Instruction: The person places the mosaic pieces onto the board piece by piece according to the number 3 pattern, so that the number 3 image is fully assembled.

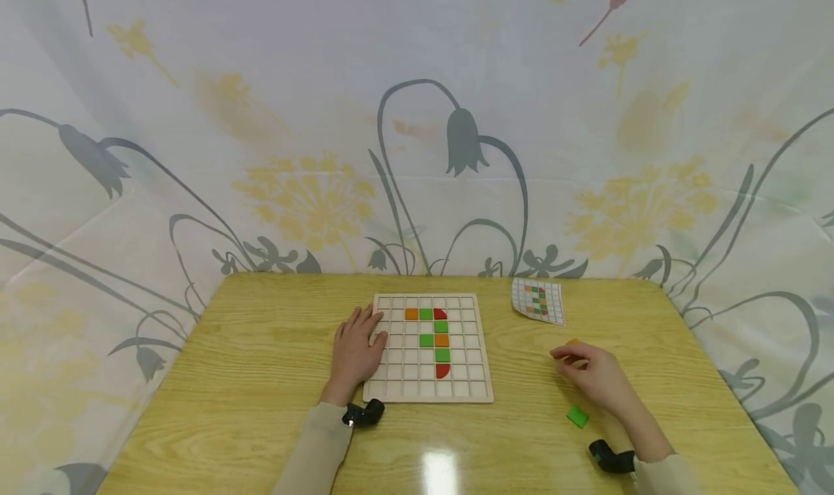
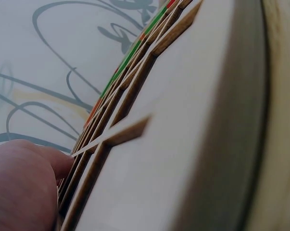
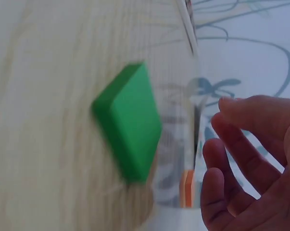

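Note:
A pale wooden grid board (image 1: 483,379) lies on the table, with orange, green and red tiles in several of its squares. My left hand (image 1: 357,347) rests on the board's left edge, fingers spread and thumb over the outer squares. To the right of the board, my right hand (image 1: 596,372) hovers over the table, its fingers loosely bent. Nothing shows between thumb and fingers in the right wrist view. A loose green tile (image 3: 130,122) lies on the wood below that hand. Just beyond its fingertips is an orange tile (image 1: 572,341), partly hidden in the head view.
A printed pattern card (image 1: 538,302) with a curled edge lies at the back right, showing a coloured grid. Behind the wooden table (image 1: 260,379) hangs a floral-patterned cloth (image 1: 313,82). Black camera mounts (image 1: 611,457) sit on both wrists.

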`<move>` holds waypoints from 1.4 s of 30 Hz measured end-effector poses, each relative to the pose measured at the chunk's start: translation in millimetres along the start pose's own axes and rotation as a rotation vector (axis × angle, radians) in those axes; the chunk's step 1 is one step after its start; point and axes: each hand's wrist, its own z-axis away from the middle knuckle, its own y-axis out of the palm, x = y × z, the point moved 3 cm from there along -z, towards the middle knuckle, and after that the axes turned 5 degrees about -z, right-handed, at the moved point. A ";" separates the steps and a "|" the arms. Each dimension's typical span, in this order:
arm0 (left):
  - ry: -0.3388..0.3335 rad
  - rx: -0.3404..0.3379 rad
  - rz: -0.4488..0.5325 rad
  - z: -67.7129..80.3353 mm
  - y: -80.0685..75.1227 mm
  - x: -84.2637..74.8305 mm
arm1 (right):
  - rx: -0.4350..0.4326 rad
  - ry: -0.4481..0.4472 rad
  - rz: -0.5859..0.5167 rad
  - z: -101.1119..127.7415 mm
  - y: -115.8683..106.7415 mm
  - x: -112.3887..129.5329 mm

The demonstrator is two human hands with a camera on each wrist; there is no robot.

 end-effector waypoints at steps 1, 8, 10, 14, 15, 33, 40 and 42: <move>0.002 -0.002 0.000 0.2 -0.2 -0.2 | 0.005 0.003 0.001 2.5 -2.5 -2.6; 0.000 0.008 -0.008 1.4 0.1 0.2 | 0.045 0.039 0.007 21.3 -15.6 -22.7; -0.003 0.005 -0.012 1.1 0.1 0.6 | 0.051 0.048 0.003 25.8 -18.9 -26.7; 0.002 -0.004 -0.013 0.4 -0.1 0.0 | 0.074 0.060 -0.025 34.4 -25.6 -31.1; 0.003 -0.004 -0.013 0.3 -0.1 -0.5 | 0.087 0.058 -0.037 36.3 -27.0 -31.9; -0.010 0.012 -0.019 -1.6 -0.3 1.9 | 0.311 0.083 -0.178 39.1 -32.3 -46.5; -0.014 0.017 -0.014 -1.1 2.5 3.3 | 0.316 0.092 -0.182 39.1 -30.4 -45.2; -0.014 0.015 -0.017 -1.0 2.9 3.8 | 0.318 0.094 -0.179 39.1 -29.3 -44.6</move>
